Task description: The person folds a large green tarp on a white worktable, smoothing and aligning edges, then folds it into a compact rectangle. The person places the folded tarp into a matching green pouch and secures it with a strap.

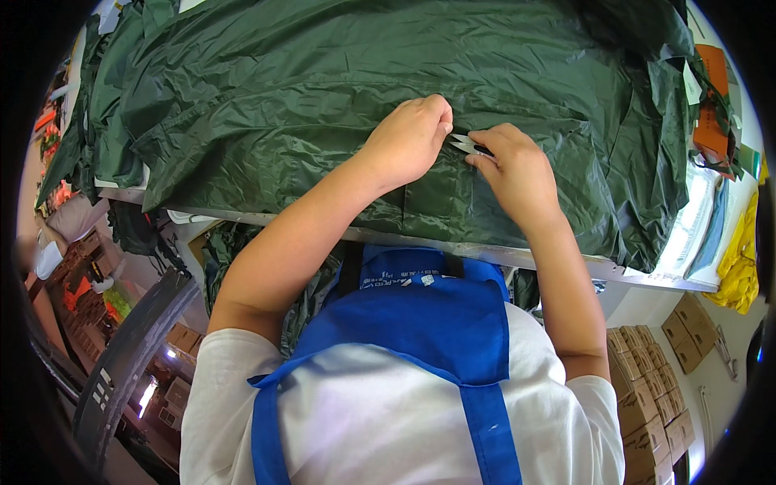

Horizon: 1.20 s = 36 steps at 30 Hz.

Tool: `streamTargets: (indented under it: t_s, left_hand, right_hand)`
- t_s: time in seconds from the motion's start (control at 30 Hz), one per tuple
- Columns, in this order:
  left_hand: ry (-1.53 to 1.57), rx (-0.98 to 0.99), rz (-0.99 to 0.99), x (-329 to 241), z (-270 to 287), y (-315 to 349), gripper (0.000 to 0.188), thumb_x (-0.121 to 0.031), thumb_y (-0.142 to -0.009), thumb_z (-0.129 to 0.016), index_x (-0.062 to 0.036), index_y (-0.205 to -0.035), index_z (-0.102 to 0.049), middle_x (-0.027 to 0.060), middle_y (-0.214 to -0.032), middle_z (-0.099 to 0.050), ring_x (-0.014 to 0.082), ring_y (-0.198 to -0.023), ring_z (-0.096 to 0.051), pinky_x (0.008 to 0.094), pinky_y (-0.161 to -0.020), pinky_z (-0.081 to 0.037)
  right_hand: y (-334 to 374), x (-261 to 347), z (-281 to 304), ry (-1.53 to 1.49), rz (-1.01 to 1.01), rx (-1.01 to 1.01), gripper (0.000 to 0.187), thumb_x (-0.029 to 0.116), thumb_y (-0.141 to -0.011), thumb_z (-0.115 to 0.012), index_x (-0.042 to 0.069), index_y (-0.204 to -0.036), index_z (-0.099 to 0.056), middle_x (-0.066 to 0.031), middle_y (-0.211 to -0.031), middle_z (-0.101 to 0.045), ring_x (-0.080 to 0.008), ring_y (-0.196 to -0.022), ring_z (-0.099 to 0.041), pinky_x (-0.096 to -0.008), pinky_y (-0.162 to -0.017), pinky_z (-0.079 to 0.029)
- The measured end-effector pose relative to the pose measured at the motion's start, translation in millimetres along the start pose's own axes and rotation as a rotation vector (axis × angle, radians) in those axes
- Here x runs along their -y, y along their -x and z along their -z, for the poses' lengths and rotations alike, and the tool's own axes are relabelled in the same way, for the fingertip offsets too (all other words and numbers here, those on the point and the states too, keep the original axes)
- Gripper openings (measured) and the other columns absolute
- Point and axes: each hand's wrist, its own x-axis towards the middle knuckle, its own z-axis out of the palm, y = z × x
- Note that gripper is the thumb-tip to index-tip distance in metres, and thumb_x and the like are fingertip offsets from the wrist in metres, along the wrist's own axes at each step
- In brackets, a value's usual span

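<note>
A blue apron over a white shirt fronts the table, where rumpled dark-green fabric lies spread across the top. Above the table's near half, the right hand grips small snips, blades apparently parted, toward the closed left hand; what it pinches cannot be told. A slip could nick its fingers; slack folds caught between blades could get cut.

The right hand holds thread snips, tips toward the left hand, whose fingers curl over wrinkled dark green fabric draped across the surface.
</note>
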Motion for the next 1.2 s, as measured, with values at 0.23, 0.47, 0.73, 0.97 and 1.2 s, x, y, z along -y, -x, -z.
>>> streamTargets:
  t_s: [0.23, 0.47, 0.73, 0.97, 1.2]
  left_hand:
    - [0.057, -0.103, -0.07, 8.5, 2.4, -3.3, 0.008, -0.007, -0.091, -0.052, -0.0002, -0.088, -0.049, 0.0143, -0.084, -0.059, 0.0315, -0.079, -0.058, 0.0383, -0.072, -0.046]
    - [0.21, -0.12, -0.067, -23.9, 28.0, -42.7, 0.017, -0.005, -0.087, -0.061, -0.0034, -0.102, -0.052, 0.0059, -0.091, -0.059, 0.014, -0.077, -0.057, 0.0278, -0.069, -0.047]
    - [-0.176, -0.587, -0.4, -66.9, 41.4, -146.5, 0.081, -0.007, -0.073, -0.074, -0.0144, -0.141, -0.031, 0.0169, -0.145, -0.03, 0.0335, -0.129, -0.038, 0.0387, -0.098, -0.044]
    - [-0.429, -0.441, -0.541, -99.7, 104.1, -241.8, 0.041, -0.005, -0.076, -0.052, -0.0178, -0.115, -0.061, 0.019, -0.105, -0.063, 0.0336, -0.105, -0.058, 0.0409, -0.092, -0.046]
    - [-0.831, -0.437, -0.81, -138.6, 282.5, -57.2, 0.032, 0.007, -0.083, -0.053, -0.0025, -0.113, -0.062, 0.0127, -0.11, -0.066, 0.0298, -0.106, -0.062, 0.0356, -0.096, -0.046]
  right_hand:
    - [-2.6, -8.5, 3.9, -0.221, -0.073, -0.037, 0.02, 0.013, -0.077, -0.071, 0.005, -0.095, -0.067, -0.0108, -0.087, -0.061, -0.0277, -0.078, -0.06, -0.0355, -0.07, -0.05]
    - [-95.8, -90.7, 141.0, -0.805, -0.16, -1.19, 0.025, 0.015, -0.08, -0.075, 0.0, -0.088, -0.057, -0.0003, -0.082, -0.052, -0.0057, -0.06, -0.042, -0.0212, -0.053, -0.037]
    - [-102.5, -96.8, 191.9, -1.184, -0.22, -0.746, 0.019, 0.005, -0.083, -0.069, 0.011, -0.086, -0.05, 0.0059, -0.065, -0.043, -0.0061, -0.047, -0.033, -0.023, -0.043, -0.026]
    - [-34.8, -135.9, 138.3, -0.977, -0.169, -0.625, 0.026, 0.014, -0.096, -0.052, 0.0, -0.117, -0.058, -0.0077, -0.104, -0.062, -0.0104, -0.057, -0.045, -0.0248, -0.054, -0.038]
    - [9.6, -202.2, 139.3, 0.49, -0.188, -0.471, 0.03, 0.012, -0.088, -0.057, 0.015, -0.117, -0.063, -0.0141, -0.137, -0.047, -0.0357, -0.134, -0.033, -0.0512, -0.109, -0.028]
